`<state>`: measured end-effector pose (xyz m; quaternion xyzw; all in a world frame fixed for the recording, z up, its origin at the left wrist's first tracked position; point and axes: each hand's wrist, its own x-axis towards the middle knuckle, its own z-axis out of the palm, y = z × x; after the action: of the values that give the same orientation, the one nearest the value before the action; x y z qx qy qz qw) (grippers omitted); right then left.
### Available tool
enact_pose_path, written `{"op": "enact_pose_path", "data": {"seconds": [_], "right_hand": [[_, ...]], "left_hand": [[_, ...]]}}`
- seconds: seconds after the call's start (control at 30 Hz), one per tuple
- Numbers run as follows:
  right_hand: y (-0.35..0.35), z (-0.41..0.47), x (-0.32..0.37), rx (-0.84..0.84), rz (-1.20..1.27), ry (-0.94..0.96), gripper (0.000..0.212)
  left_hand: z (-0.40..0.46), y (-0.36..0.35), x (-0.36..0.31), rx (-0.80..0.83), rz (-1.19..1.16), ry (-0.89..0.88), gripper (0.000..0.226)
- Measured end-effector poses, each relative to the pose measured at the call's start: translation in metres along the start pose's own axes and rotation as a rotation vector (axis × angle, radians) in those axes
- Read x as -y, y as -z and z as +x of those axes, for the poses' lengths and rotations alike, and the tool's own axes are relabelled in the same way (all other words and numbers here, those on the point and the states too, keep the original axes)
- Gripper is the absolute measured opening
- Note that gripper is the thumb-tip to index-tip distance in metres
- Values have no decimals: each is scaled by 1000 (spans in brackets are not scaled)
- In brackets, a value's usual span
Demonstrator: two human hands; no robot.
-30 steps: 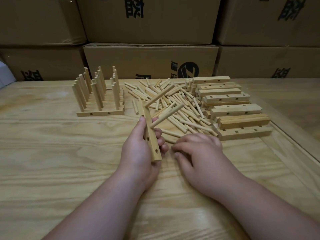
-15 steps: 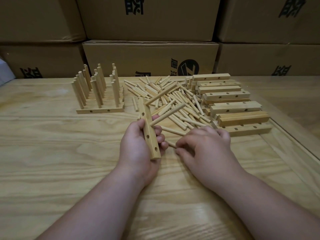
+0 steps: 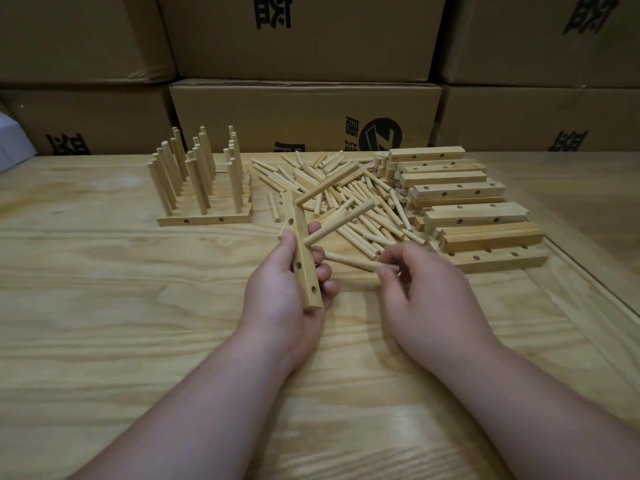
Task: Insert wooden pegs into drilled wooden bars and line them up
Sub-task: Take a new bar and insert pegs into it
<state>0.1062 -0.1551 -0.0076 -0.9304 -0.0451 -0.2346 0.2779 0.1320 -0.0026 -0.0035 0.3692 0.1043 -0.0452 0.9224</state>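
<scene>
Left hand [image 3: 277, 292] fingers curled round drilled bar [image 3: 302, 252], two pegs [image 3: 337, 221] seated in it and slanting right, right hand [image 3: 420, 289] pinching loose peg [image 3: 349, 260] by its end just above table [image 3: 104, 306], peg heap [image 3: 346, 188] behind, undrilled-side bar stack [image 3: 464, 202] right, finished pegged bars [image 3: 204, 188] far left, cardboard boxes [image 3: 304, 116] at back.
</scene>
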Motion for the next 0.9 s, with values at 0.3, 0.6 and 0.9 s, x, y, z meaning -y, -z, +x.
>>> {"op": "enact_pose_path", "data": {"seconds": [0.3,0.6,0.9], "right_hand": [[5,-3,4,-90,299,53,9],[5,-5,6,-15,375,118,7],[8,-6,10,7,421,214,11]], "left_hand": [[0,-2,-2,-30,-34,-2,38],[0,-2,-3,-105,-26,12,38],[-2,-4,-4,-68,28,-12,40]]}}
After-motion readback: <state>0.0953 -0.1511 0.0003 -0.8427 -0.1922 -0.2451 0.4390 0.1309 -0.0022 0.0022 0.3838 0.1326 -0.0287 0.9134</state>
